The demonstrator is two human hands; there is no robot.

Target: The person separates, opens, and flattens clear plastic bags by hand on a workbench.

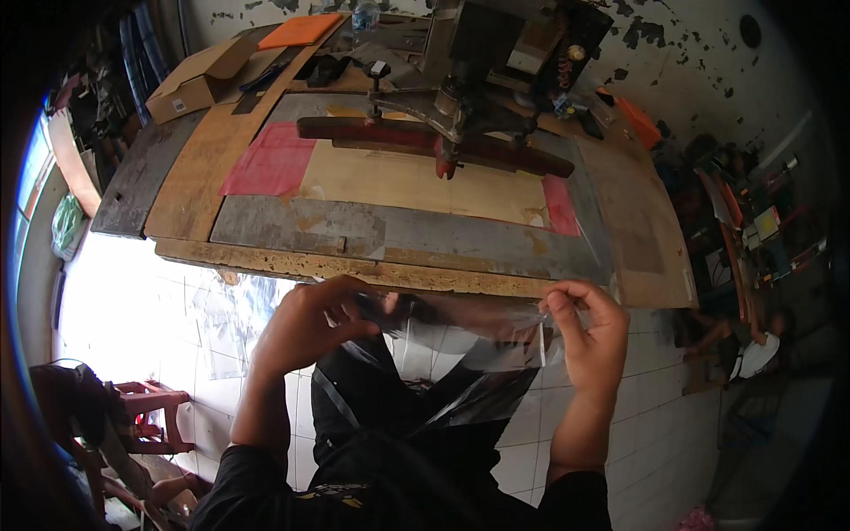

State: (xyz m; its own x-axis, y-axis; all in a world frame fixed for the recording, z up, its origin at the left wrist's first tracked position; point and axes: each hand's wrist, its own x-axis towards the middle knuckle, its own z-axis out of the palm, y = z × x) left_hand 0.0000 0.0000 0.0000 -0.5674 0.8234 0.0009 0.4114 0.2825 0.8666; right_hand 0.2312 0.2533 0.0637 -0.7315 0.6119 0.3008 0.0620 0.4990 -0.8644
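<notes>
Clear plastic sheet (pixel 474 341) hangs between both hands, over the person's dark-clothed legs (pixel 350 380) and just before the table's wooden edge (pixel 398 273). The right hand (pixel 591 332) pinches its side between thumb and fingers; the left hand (pixel 314 326) curls at the other side, but whether it grips I cannot tell. Beyond, a pale yellow panel (pixel 390 180) lies between pink patches (pixel 268 162) on a grey board (pixel 310 217), beneath a press's red bar (pixel 354 130). Farther back sit a cardboard box (pixel 189 84) and a plastic bottle (pixel 365 18).
</notes>
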